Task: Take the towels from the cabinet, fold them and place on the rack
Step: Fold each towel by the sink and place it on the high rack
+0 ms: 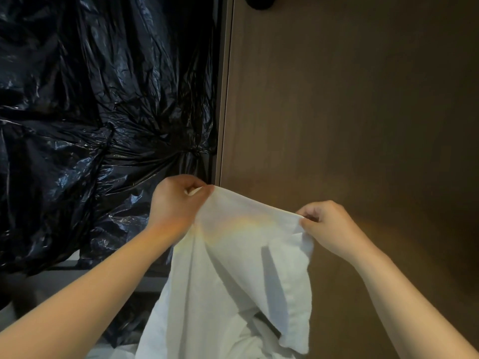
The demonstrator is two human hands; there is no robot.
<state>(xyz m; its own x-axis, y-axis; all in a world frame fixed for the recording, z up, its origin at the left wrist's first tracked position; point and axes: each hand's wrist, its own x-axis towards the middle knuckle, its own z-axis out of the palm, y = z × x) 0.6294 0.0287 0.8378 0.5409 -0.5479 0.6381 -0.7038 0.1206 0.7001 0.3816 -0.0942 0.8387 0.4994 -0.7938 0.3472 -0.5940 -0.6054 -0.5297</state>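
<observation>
A white towel (233, 268) hangs in front of me, held up by its top edge. My left hand (176, 200) pinches the upper left corner with curled fingers. My right hand (326, 224) pinches the upper right corner, a little lower than the left. The cloth droops in loose folds between and below the hands, and its lower end runs out of the bottom of the frame. No rack is in view.
Crumpled black plastic bags (103, 112) fill the open cabinet space on the left. A brown wooden cabinet door (350, 99) stands on the right, with a dark round knob (260, 1) at its top edge. More white cloth (114, 353) lies low at the bottom.
</observation>
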